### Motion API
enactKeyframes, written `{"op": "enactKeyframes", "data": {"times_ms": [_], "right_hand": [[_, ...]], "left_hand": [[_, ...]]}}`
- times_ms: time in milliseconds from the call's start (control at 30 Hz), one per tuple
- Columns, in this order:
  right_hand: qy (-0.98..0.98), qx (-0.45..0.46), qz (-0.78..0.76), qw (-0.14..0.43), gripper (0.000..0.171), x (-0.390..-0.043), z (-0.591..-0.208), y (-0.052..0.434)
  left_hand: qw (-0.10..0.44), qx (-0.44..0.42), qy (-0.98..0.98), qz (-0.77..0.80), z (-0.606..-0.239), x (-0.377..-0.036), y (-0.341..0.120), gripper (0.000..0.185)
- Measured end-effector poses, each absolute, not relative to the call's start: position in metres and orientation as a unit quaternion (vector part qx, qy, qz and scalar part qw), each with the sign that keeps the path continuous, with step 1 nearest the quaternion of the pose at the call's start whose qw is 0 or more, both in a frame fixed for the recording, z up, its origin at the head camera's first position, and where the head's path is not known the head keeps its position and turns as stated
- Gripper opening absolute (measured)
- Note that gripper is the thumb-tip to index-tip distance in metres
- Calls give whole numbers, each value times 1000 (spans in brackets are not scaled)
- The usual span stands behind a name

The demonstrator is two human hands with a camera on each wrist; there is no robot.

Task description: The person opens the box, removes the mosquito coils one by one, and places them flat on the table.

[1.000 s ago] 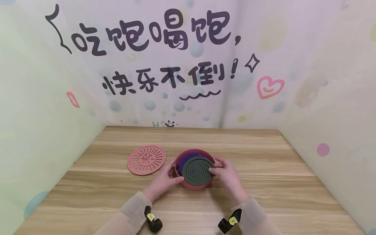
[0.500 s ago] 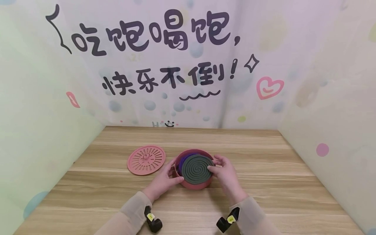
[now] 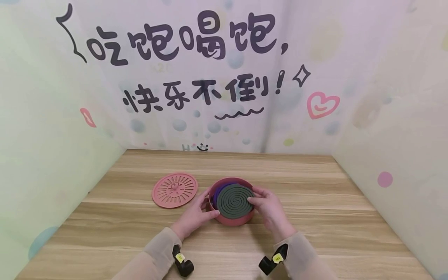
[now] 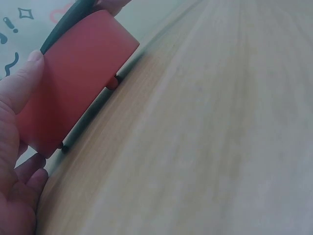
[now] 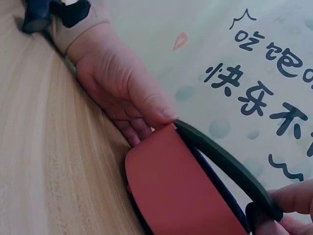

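Observation:
A dark green mosquito coil (image 3: 235, 201) lies over the mouth of a round pink box (image 3: 233, 222) and is raised at its right side. My right hand (image 3: 271, 208) pinches that side, and its fingers (image 5: 293, 198) show at the coil's edge in the right wrist view. Around the box's left side my left hand (image 3: 196, 216) grips, its thumb (image 4: 24, 81) at the rim close to the coil. Something purple (image 3: 224, 185) with curved bands shows inside the box behind the coil; the rest of it is hidden. Small feet (image 4: 112, 83) stick out under the box.
A pink slotted lid (image 3: 175, 190) with a raised figure in its centre lies flat to the left of the box. Wood-grain tabletop (image 3: 332, 217) extends around, up to a printed cloth wall (image 3: 196, 128) behind and further walls at both sides.
The coil has shifted slightly up and to the left in the head view, along with my right thumb. My left hand and the box have hardly moved.

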State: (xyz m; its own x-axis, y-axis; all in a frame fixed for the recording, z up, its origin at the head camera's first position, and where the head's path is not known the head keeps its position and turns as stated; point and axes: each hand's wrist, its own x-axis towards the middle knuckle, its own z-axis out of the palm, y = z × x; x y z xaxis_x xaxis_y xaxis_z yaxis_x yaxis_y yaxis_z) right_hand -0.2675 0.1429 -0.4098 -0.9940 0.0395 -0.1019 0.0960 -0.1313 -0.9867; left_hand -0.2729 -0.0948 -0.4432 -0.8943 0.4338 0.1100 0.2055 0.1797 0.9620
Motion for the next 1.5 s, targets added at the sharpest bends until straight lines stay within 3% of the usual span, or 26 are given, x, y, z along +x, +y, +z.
{"op": "enactKeyframes", "data": {"times_ms": [500, 933, 1267, 1500], "right_hand": [[644, 48, -763, 36, 48, -268, -407, 141], [619, 39, -782, 56, 40, -267, -408, 140], [599, 31, -796, 87, 59, -265, -408, 139], [605, 29, -792, 79, 53, -265, -409, 138]], "left_hand": [[95, 205, 766, 602, -444, -273, -96, 80], [101, 203, 764, 604, -441, -271, -96, 80], [97, 209, 765, 601, -442, -272, -96, 79], [98, 211, 764, 602, -443, -273, -96, 79]]}}
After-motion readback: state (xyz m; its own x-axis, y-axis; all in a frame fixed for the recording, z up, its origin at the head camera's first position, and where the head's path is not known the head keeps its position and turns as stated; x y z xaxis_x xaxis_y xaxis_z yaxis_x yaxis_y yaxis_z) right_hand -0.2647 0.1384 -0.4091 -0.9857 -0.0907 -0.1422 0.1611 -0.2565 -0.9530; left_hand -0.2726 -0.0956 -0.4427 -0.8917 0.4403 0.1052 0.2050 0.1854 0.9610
